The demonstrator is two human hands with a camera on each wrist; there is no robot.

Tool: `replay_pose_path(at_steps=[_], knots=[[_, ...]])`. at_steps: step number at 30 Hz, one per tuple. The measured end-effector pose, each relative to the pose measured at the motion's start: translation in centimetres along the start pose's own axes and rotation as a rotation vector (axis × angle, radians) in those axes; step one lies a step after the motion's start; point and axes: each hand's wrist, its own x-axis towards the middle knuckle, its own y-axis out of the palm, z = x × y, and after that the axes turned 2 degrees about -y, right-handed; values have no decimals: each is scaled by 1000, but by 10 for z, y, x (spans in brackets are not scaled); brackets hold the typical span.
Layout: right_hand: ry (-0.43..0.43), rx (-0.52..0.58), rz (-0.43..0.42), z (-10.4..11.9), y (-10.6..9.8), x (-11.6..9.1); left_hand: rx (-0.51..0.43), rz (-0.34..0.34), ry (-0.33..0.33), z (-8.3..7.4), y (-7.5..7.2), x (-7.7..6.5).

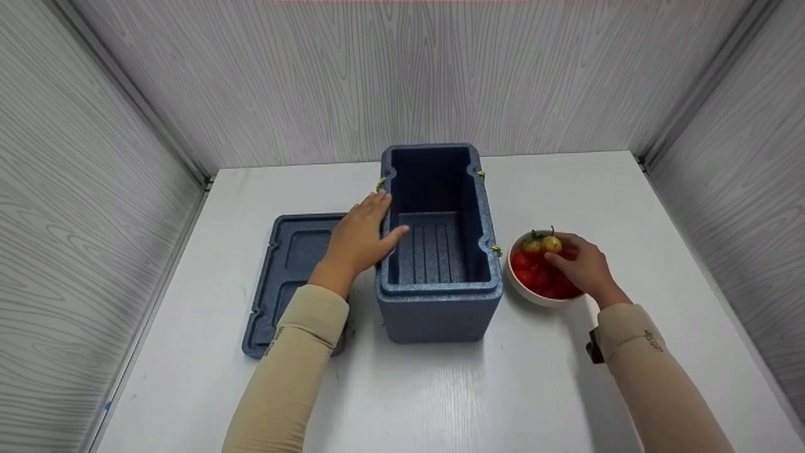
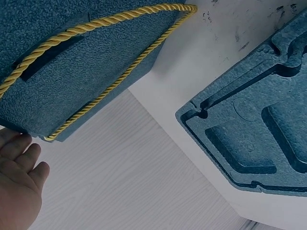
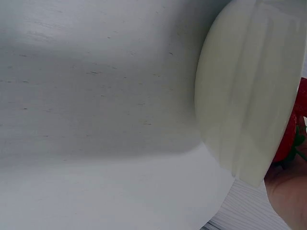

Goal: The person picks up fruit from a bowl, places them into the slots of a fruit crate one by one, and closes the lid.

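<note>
A dark blue foam cooler box (image 1: 440, 321), its top uncovered, stands in the middle of the table. My left hand (image 1: 361, 236) rests on its left rim with fingers straight and the thumb stretched over the opening. Its fingertips (image 2: 21, 143) touch the box wall in the left wrist view. To the right is a cream bowl (image 1: 534, 297) of red fruit (image 1: 531, 274). My right hand (image 1: 585, 264) reaches over the bowl's rim, thumb and fingers pinching a small yellow fruit (image 1: 551, 244) with a stem. Another yellow fruit (image 1: 531, 245) lies beside it. In the right wrist view, the bowl hides most of this hand.
Left of the box lies its flat blue lid (image 1: 302, 251), partly behind my left forearm. A yellow rope handle (image 2: 115, 19) hangs on the box's side. Wood-grain panels (image 1: 427, 82) enclose the white table (image 1: 440, 390) at the back and both sides.
</note>
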Motion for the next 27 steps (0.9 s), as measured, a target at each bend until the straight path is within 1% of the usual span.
replay_pose_path(at_steps=[4,7,11,14,21,27], knots=[[4,38,-12,3,-3,-1,-4,-3,0,0,0,0],[-22,70,-26,6,-6,-2,-7,-1,-3,0,1,0],[-54,140,-39,12,-10,-2,-9,6,-8,0,1,0],[-59,177,-48,17,-14,-2,-7,6,-7,0,1,0],[-29,202,-62,27,-25,0,-4,6,-11,0,1,0],[-48,191,-101,39,-35,2,-6,3,-13,-1,0,0]])
